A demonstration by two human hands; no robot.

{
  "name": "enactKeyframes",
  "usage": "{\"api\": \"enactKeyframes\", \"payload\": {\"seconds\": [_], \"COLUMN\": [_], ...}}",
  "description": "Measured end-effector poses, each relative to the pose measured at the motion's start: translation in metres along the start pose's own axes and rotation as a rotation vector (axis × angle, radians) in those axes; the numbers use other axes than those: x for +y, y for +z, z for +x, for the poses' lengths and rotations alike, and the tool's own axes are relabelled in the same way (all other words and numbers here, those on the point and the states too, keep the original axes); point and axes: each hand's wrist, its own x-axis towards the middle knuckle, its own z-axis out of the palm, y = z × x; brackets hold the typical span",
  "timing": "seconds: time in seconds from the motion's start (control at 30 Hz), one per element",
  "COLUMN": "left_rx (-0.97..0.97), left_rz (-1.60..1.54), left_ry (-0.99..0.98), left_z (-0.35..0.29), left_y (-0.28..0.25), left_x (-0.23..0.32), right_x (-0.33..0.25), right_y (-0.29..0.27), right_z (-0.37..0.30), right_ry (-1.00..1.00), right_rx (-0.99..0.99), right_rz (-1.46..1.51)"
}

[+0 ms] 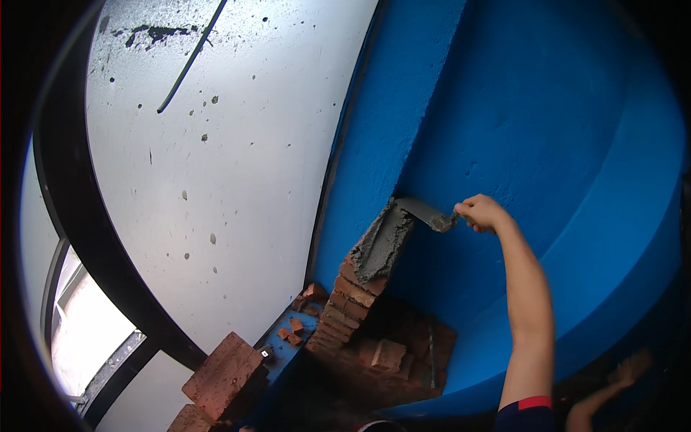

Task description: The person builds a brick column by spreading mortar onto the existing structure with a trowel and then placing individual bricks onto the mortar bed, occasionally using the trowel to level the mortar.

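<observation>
My right hand [481, 214] is closed round the handle of a trowel [425, 211]. Its mortar-smeared blade reaches left to the top of a narrow brick wall [345, 308] and touches the far end of the wet grey mortar [385, 241] spread there. This mortar bed looks thick and ridged, with rough edges. The wall's far end meets a blue painted wall [497, 129]. My left hand is out of view.
Broken brick pieces [295, 327] lie on a blue ledge left of the brick wall. Whole bricks [227, 374] are stacked nearer, at the lower left. A loose brick [389, 356] sits on the right. A mortar-spotted white panel [237, 165] stands left; another forearm and hand [626, 369] show dimly at lower right.
</observation>
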Motion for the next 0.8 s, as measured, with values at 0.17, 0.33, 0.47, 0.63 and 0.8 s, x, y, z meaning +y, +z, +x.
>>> {"api": "enactKeyframes", "payload": {"seconds": [0.17, 0.33, 0.47, 0.63, 0.8], "left_rx": [-0.022, -0.05, -0.05, -0.07, -0.062], "left_rz": [-0.061, -0.111, -0.13, -0.149, -0.144], "left_ry": [-0.068, -0.095, -0.122, -0.117, -0.122], "left_z": [-0.012, -0.018, -0.026, -0.021, -0.018], "left_y": [0.011, 0.019, 0.021, 0.029, 0.021], "left_x": [-0.01, -0.013, -0.022, -0.024, -0.032], "right_x": [-0.009, -0.001, 0.011, -0.002, -0.009], "right_y": [0.006, -0.011, 0.036, 0.126, 0.194], "right_z": [-0.023, -0.092, -0.151, -0.234, -0.261], "right_ry": [0.044, -0.114, -0.228, -0.158, -0.114], "right_rx": [-0.156, -0.094, -0.03, -0.191, -0.573], "right_rz": [0.118, 0.245, 0.786, 0.931, 0.808]}}
